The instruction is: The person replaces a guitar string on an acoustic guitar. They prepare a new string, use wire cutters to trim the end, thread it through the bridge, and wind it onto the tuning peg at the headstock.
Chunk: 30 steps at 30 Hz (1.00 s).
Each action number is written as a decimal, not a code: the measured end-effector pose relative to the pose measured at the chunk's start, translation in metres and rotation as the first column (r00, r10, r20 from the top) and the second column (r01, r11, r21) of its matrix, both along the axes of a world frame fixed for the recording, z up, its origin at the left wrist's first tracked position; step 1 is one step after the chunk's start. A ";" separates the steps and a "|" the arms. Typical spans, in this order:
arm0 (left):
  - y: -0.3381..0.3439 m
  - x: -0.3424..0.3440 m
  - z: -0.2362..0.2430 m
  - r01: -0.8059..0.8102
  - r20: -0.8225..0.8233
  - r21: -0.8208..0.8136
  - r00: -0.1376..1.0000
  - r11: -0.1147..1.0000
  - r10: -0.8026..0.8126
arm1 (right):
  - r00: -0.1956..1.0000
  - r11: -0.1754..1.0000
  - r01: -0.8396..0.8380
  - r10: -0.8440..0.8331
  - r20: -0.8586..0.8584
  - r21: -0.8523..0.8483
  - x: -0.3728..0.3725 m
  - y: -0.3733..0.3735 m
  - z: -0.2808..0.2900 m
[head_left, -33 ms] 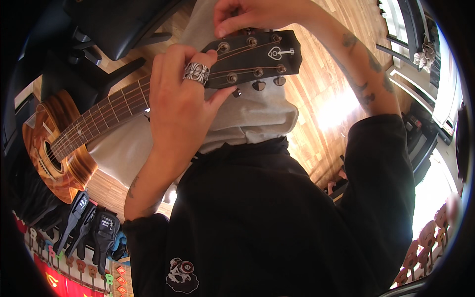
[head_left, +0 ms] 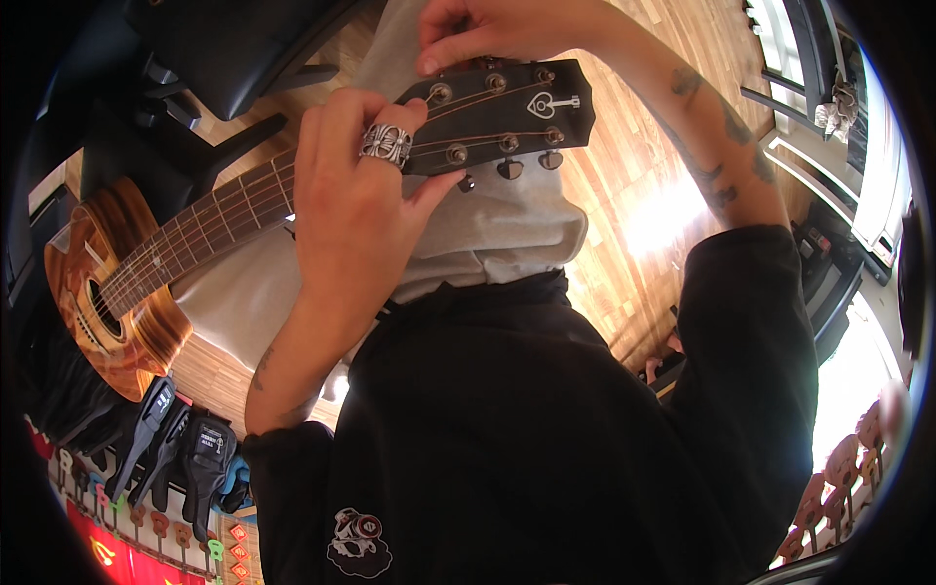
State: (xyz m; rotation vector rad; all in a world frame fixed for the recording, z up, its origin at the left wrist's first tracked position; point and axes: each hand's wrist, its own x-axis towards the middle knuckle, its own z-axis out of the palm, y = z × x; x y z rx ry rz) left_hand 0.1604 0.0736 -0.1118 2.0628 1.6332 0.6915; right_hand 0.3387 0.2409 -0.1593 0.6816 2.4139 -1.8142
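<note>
Wooden floor [head_left: 624, 224]: we steady the guitar [head_left: 195, 234] headstock [head_left: 507, 112] in our closed left hand [head_left: 351, 214], while our right hand [head_left: 478, 34] pinches an upper tuning peg [head_left: 485, 61].

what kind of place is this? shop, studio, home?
Probably a guitar shop or repair bench. The left hand grips an acoustic guitar at the neck, the right hand is at the tuners. Clip-on capos hang on a rack lower left, over a wooden floor.
</note>
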 end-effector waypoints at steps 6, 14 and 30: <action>0.001 0.000 0.000 -0.004 0.001 -0.009 1.000 1.000 0.004 | 0.997 0.996 0.035 -0.040 0.066 0.077 -0.006 -0.004 0.007; 0.002 0.000 0.001 -0.004 0.001 -0.010 1.000 1.000 0.004 | 0.996 0.936 -0.036 0.061 0.061 -0.350 -0.003 0.009 0.011; 0.002 -0.002 0.002 -0.007 0.026 -0.035 1.000 0.999 0.008 | 0.988 0.895 -0.098 0.141 0.069 -0.435 -0.001 0.018 -0.001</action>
